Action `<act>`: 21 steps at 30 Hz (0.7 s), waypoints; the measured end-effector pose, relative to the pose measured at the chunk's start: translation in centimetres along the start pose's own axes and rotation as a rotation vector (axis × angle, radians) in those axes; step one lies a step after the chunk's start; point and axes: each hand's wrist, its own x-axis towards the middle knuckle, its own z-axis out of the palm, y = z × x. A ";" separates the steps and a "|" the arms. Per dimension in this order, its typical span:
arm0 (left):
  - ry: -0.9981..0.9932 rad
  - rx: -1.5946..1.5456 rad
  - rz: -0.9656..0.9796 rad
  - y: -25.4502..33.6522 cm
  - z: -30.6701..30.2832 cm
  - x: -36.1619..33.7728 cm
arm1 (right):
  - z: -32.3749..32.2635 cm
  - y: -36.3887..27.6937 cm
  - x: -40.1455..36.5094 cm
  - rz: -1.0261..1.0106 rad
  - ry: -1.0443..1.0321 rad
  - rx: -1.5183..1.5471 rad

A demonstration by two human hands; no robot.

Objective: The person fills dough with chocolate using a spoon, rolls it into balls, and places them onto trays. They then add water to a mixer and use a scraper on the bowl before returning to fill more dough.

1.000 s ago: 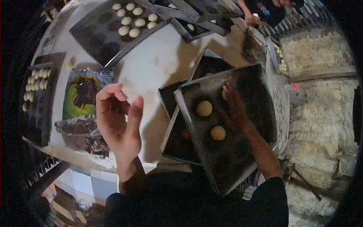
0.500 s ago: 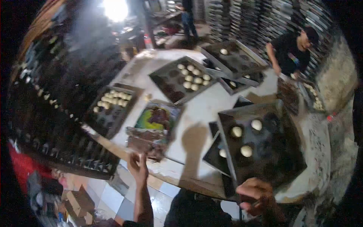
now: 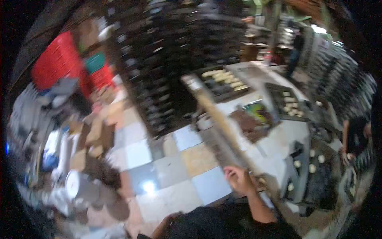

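My right hand [image 3: 238,180] is in the air in front of the table's near edge, its fingers loosely bent and slightly apart, with nothing visible in them. At the bottom, part of my left arm [image 3: 165,225] shows beside my dark shirt; motion smears its end and I cannot make out the fingers. Nearest on the right is a dark tray [image 3: 324,181] with a few pale dough balls [image 3: 312,168]. Farther along the table lie a brown, yellow and green wrapper or bag [image 3: 254,119] and a tray [image 3: 217,95] of pale dough pieces [image 3: 225,77].
Another tray with dough balls [image 3: 292,105] sits on the white table [image 3: 286,137]. Tall dark stacks [image 3: 159,59] stand behind the tiled floor [image 3: 163,175]. Red crates [image 3: 59,65], cardboard boxes [image 3: 93,133] and a white bucket [image 3: 79,187] are at left. A person [image 3: 356,135] works at right.
My view has swung left, so the table and trays now appear farther right and more floor shows. My right hand has come away from the tray's near corner; my left hand has dropped low.
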 end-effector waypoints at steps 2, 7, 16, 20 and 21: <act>0.002 -0.102 0.047 -5.2 -0.6 -3.5 | 8.4 2.0 3.4 0.054 -0.177 -0.136; -0.044 -0.389 0.163 -15.1 -1.6 -8.6 | 34.3 18.9 1.4 0.090 -0.553 -0.469; -0.142 -0.942 0.155 -26.0 -3.7 -10.9 | 54.6 5.6 5.9 0.518 -1.734 -0.359; 0.026 -1.143 0.188 -34.8 -4.9 -13.3 | 64.8 -0.9 12.2 0.507 -1.873 -0.649; 0.085 -1.189 0.187 -36.5 -5.0 -13.2 | 67.1 -2.5 13.2 0.515 -1.869 -0.599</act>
